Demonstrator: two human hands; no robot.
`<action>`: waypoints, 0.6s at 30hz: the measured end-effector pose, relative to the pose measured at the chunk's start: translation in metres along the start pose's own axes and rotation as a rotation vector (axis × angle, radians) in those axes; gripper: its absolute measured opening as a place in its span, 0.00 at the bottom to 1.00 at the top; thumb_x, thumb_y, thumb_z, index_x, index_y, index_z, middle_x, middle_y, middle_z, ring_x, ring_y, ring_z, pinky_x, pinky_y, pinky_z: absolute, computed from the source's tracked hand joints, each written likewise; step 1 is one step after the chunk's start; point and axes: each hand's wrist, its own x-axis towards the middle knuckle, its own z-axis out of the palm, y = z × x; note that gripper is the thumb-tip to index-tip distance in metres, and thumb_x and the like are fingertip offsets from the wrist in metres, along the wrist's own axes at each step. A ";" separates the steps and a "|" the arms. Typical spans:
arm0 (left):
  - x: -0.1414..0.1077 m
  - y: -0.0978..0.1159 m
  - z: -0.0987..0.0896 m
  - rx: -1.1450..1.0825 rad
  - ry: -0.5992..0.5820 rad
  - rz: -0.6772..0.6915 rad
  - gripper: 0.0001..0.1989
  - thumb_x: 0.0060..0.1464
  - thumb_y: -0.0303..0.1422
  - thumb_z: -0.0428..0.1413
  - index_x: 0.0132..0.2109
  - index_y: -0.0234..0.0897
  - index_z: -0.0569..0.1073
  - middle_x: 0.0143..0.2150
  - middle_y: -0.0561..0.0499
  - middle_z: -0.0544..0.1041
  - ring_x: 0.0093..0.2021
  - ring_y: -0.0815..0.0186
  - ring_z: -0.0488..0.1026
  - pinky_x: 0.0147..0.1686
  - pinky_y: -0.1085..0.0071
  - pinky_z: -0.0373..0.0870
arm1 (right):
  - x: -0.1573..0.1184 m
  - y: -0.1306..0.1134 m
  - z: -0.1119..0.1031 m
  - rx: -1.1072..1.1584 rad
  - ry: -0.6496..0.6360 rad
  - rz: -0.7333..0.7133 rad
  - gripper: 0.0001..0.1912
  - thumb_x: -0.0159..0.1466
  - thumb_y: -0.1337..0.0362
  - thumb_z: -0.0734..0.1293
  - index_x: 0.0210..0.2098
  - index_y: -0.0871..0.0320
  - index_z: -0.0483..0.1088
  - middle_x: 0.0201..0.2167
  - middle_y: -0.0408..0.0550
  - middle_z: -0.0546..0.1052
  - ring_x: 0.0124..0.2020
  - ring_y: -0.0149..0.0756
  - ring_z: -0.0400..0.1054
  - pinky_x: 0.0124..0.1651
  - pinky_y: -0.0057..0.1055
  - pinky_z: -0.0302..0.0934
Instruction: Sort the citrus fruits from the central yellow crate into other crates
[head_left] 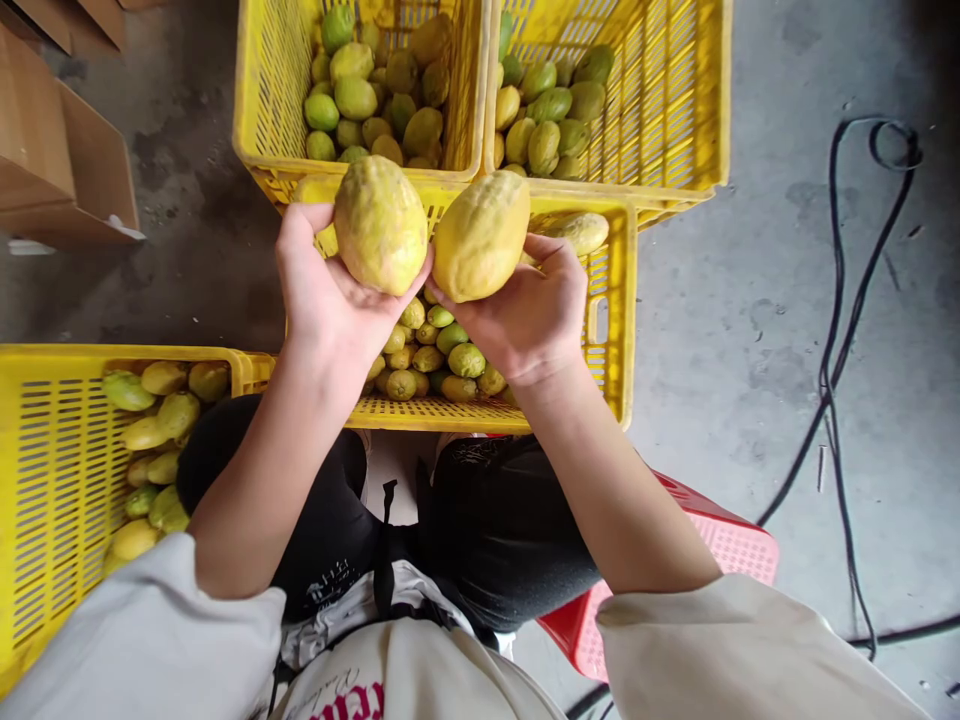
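My left hand (330, 270) cups a yellow papaya (381, 225) with faint greenish mottling, thumb along its left side. Close beside it, my right hand (525, 300) grips a second, smoother yellow papaya (481, 238), its thumb at the right side. Both fruits are held up side by side above a yellow crate (628, 330). Inside that crate lie several green and yellow papayas (466, 360), partly hidden by my hands and wrists. A longer pale papaya (581, 232) rests near its far right corner.
Two yellow crates, one at far left (247, 100) and one at far right (720, 110), hold more papayas. Another crate (45, 400) with papayas stands at my left. A red stool (735, 545) is under me. Black cable (832, 350) lies on the floor; cardboard boxes (97, 160) stand upper left.
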 end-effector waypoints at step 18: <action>0.002 -0.005 0.007 0.176 0.000 0.089 0.05 0.61 0.37 0.58 0.41 0.41 0.72 0.51 0.50 0.79 0.64 0.59 0.73 0.66 0.58 0.72 | 0.002 -0.016 -0.014 -0.320 -0.137 -0.064 0.20 0.72 0.47 0.53 0.47 0.51 0.69 0.55 0.46 0.79 0.65 0.47 0.68 0.60 0.50 0.72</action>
